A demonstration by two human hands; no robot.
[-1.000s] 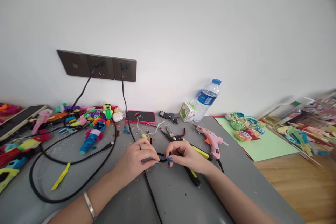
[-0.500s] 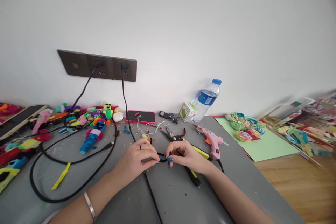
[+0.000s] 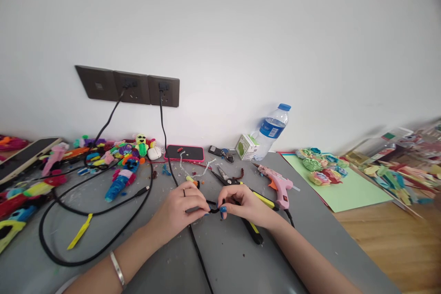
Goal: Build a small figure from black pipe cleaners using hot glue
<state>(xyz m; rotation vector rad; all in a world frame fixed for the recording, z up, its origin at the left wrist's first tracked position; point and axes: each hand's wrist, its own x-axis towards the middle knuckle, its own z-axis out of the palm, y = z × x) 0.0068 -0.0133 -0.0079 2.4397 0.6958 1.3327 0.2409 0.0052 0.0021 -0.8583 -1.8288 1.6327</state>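
Observation:
Between my two hands is a short, bent black pipe cleaner [image 3: 214,211], held just above the grey table. My left hand [image 3: 181,206] pinches one end of it between thumb and fingertips. At the other end, my right hand [image 3: 241,203] closes on it with thumb and index finger; the other fingers curl in. Behind and under my right hand lie pliers [image 3: 254,232] with black and yellow handles, partly covered. A small yellow, black and orange piece [image 3: 193,181] sits just beyond my left hand.
A pink glue gun [image 3: 282,188] lies to the right, near a water bottle [image 3: 272,131] and a small box [image 3: 246,147]. Black cables [image 3: 42,234] loop across the left. Colourful pipe-cleaner figures [image 3: 121,183], a phone [image 3: 193,153] and green paper [image 3: 361,193] surround the work area.

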